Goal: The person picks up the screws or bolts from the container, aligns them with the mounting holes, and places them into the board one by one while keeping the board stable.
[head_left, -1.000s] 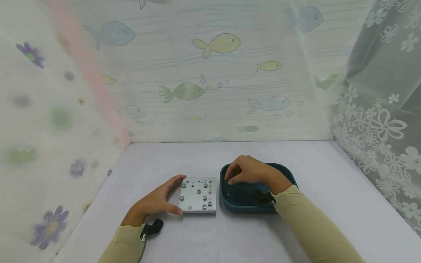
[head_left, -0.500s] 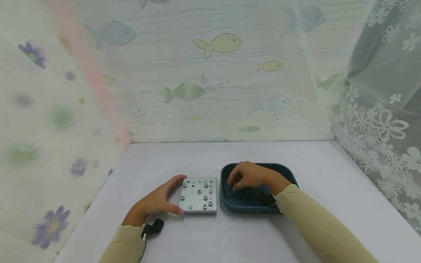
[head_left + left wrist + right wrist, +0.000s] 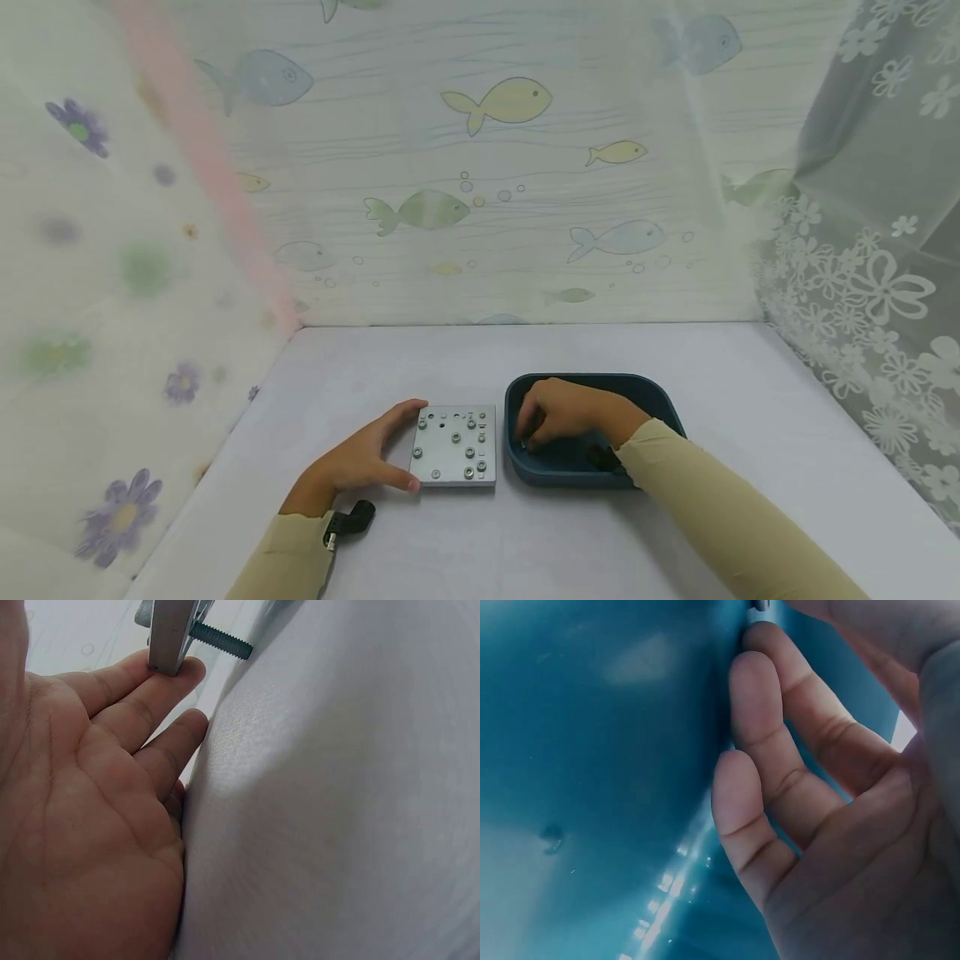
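My left hand (image 3: 356, 458) holds a square silver metal plate (image 3: 442, 462) by its left side, thumb at the near corner and a fingertip at the far corner. Several socket-head screws and small holes dot the plate's top. Below its edge a dark threaded screw shank (image 3: 221, 640) sticks out in the left wrist view. Inside a dark blue tray (image 3: 577, 478), my right hand (image 3: 570, 412) points its curled fingers down at the left end. Thumb and index finger pinch a small metal screw (image 3: 760, 604), mostly hidden by the fingertips.
The plate and tray stand side by side on a white-covered table (image 3: 450, 542). A fish-print curtain (image 3: 480, 167) hangs behind, with flowered sheets at both sides. Black wrist cameras sit at each cuff, the right one (image 3: 602, 457) low over the tray.
My right hand has lowered into the tray, and its fingertips have closed in on the screw that lay at the left end. The left hand and plate stay in place.
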Demonstrator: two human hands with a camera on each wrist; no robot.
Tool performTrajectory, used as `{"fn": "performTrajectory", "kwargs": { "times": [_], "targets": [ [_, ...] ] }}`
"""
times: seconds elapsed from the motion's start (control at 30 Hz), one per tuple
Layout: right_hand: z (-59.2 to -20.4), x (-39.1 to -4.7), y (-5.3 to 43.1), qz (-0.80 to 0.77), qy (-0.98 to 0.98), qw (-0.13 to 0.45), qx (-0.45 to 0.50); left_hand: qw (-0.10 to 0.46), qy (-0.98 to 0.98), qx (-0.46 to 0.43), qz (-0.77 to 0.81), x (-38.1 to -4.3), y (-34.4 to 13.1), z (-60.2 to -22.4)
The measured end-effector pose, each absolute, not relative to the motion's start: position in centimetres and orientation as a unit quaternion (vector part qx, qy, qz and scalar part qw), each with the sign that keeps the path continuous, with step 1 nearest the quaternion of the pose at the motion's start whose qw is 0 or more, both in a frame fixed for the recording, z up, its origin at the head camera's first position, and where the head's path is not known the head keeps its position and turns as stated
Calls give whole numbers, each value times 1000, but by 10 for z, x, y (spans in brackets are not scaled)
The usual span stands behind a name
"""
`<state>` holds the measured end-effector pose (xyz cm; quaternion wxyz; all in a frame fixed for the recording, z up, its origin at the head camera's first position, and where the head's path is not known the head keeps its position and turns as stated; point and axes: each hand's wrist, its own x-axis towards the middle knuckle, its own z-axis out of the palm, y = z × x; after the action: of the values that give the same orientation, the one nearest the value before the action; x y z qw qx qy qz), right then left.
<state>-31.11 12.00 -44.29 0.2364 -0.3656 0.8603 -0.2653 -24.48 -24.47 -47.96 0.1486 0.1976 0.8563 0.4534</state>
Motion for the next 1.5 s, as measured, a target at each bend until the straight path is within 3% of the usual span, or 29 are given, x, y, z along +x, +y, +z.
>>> {"fn": "performTrajectory", "kwargs": {
  "times": [1.5],
  "targets": [
    [-433, -313, 116, -200, 908, 161, -331, 147, 860, 194, 448, -244, -243, -481]
  ]
}}
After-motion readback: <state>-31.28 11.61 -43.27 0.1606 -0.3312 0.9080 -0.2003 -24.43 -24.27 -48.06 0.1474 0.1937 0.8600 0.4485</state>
